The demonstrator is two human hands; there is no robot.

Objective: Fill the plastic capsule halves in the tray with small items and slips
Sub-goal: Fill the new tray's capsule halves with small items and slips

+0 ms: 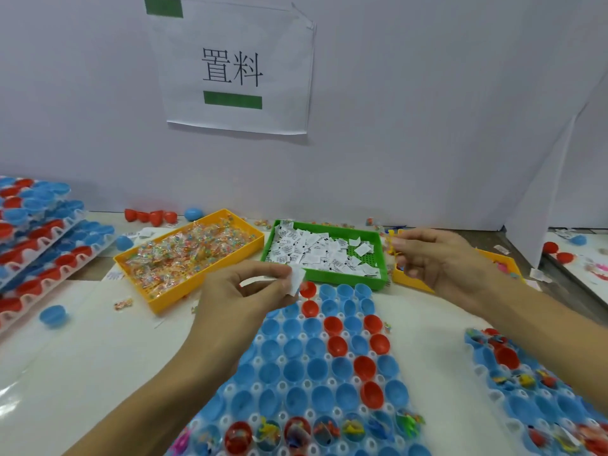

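White partition walls with a taped paper notice (237,65) back a pale surface (82,340) crowded with bins and trays. At lower centre of the frame lies the clear moulded tray (307,385) of blue and red plastic capsule halves (317,370); its nearest row already holds small toys, while the rows above look empty.

Just above the tray's top edge, the left hand (243,291) pinches a small white paper slip (297,279) between thumb and fingertips, fingers curled round it, forearm reaching in from the lower left. Such a slip is probably feather-light and limp, liable to flutter or stick to skin, so an edge pinch suits it.

At right of centre, the right hand (434,255) is curled around small yellow plastic toy pieces (391,246), blurred, beside the green plastic bin of white slips (324,253). These look light, stiff and a little slippery.

A yellow plastic bin of clear-wrapped colourful bits (187,255) sits left of the green one.
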